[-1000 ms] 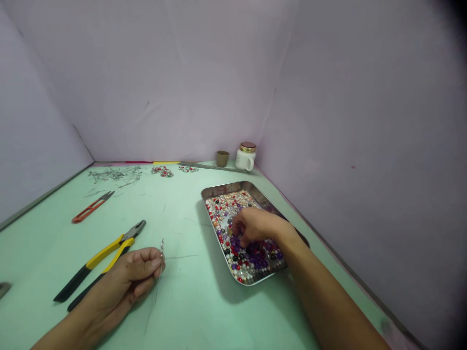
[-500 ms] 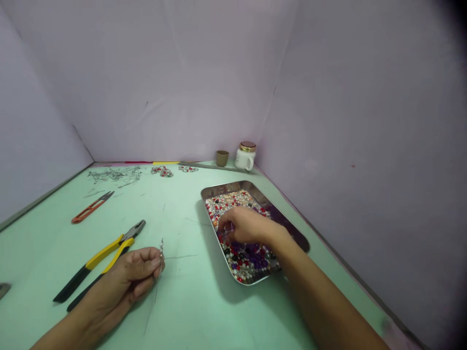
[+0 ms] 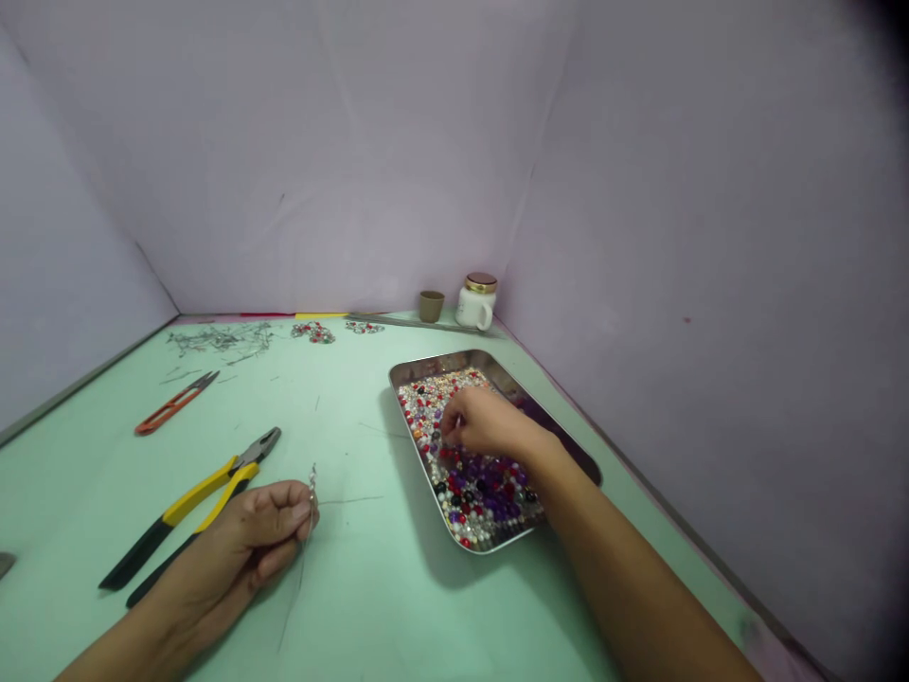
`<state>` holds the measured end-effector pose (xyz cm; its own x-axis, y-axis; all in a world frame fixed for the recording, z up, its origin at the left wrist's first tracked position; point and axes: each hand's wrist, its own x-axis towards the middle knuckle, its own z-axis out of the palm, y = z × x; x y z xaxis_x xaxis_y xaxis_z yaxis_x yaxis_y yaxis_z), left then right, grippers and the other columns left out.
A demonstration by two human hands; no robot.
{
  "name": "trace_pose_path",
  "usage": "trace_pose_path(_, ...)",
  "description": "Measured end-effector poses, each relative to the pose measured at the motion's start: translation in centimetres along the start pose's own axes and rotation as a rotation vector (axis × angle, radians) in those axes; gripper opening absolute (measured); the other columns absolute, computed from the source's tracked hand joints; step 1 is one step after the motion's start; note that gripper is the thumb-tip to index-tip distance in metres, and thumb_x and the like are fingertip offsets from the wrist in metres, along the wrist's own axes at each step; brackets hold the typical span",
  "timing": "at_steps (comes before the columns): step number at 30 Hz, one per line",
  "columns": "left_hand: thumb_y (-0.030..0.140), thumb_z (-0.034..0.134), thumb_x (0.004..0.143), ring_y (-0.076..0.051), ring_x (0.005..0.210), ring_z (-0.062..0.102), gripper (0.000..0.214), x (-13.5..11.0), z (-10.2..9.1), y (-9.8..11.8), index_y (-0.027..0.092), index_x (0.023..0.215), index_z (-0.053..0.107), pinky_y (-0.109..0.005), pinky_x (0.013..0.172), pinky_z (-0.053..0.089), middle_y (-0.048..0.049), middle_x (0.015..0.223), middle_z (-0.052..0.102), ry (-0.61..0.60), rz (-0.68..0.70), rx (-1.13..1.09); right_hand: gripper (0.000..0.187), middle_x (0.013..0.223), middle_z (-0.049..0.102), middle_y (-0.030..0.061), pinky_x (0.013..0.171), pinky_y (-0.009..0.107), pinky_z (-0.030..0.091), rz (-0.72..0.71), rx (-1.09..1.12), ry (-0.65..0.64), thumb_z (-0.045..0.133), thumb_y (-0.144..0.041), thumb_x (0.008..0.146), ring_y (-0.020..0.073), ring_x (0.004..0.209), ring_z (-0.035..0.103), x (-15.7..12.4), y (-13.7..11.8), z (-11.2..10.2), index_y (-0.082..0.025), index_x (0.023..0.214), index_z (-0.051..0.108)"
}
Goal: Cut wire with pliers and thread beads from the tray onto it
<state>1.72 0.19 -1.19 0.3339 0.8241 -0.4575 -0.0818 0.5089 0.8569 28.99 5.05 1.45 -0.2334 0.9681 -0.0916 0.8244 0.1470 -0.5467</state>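
My left hand (image 3: 245, 542) rests on the green table, its fingers pinched on a thin wire (image 3: 311, 497) with small beads at its upper end. My right hand (image 3: 483, 423) is inside a metal tray (image 3: 454, 362) that holds many mixed beads (image 3: 472, 493) in red, purple, black and pearl. Its fingers are curled down among the beads near the tray's middle; whether they hold one is hidden.
Yellow-and-black pliers (image 3: 191, 516) lie just left of my left hand. Orange thread snips (image 3: 169, 403) lie further back left. Loose wire pins (image 3: 223, 338), two small bead clusters (image 3: 313, 332), a brown cup (image 3: 430, 305) and a white jar (image 3: 476, 302) stand by the back wall.
My right hand has moved from the near end of the tray up toward its middle. My left hand has kept still with the wire.
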Motion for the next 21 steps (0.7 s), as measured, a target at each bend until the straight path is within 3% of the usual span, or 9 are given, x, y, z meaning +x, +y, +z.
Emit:
trace_pose_path(5, 0.023, 0.06, 0.065, 0.001, 0.036, 0.02, 0.014, 0.0, 0.0, 0.0, 0.014, 0.062, 0.049, -0.016, 0.037, 0.014, 0.0036, 0.056, 0.049, -0.005, 0.022, 0.024, 0.006, 0.055, 0.058, -0.0015, 0.044, 0.019, 0.036, 0.013, 0.533, 0.076, 0.059, -0.016, 0.06, 0.0077, 0.047, 0.047, 0.2, -0.5, -0.4, -0.015, 0.065, 0.062)
trace_pose_path(10, 0.023, 0.06, 0.065, 0.001, 0.036, 0.02, 0.015, -0.1, 0.1, 0.0, 0.014, 0.061, 0.049, -0.016, 0.037, 0.013, 0.0038, 0.056, 0.047, -0.005, 0.012, 0.022, 0.01, 0.053, 0.055, -0.002, 0.043, 0.019, 0.035, 0.054, 0.705, 0.156, 0.059, -0.016, 0.06, 0.0066, 0.045, 0.043, 0.2, -0.6, -0.2, -0.017, 0.069, 0.063)
trace_pose_path(15, 0.023, 0.059, 0.067, 0.001, 0.036, 0.019, 0.016, -0.1, 0.0, 0.0, 0.013, 0.061, 0.049, -0.017, 0.038, 0.012, 0.0042, 0.055, 0.046, -0.022, 0.02, 0.025, 0.021, 0.057, 0.059, 0.0, 0.045, 0.02, 0.038, 0.114, 0.55, 0.253, 0.053, -0.019, 0.066, 0.0089, 0.046, 0.047, 0.6, 0.2, -0.5, -0.018, 0.083, 0.065)
trace_pose_path(19, 0.023, 0.058, 0.068, 0.001, 0.036, 0.019, 0.015, -0.1, 0.0, 0.0, 0.013, 0.062, 0.049, -0.017, 0.039, 0.011, 0.0047, 0.055, 0.045, -0.038, 0.018, 0.031, 0.027, 0.084, 0.066, 0.0056, 0.064, 0.025, 0.044, 0.163, 0.229, 0.433, 0.051, -0.022, 0.068, 0.0169, 0.073, 0.059, 1.1, 2.5, -1.8, -0.016, 0.09, 0.064)
trace_pose_path(21, 0.024, 0.057, 0.069, 0.001, 0.036, 0.018, 0.015, -0.1, 0.0, -0.1, 0.013, 0.063, 0.049, -0.017, 0.039, 0.011, 0.0051, 0.053, 0.043, -0.042, 0.02, 0.032, 0.03, 0.093, 0.065, 0.0076, 0.073, 0.027, 0.043, 0.22, 0.101, 0.418, 0.05, -0.02, 0.068, 0.0203, 0.085, 0.059, 1.3, 3.7, -2.4, -0.015, 0.095, 0.064)
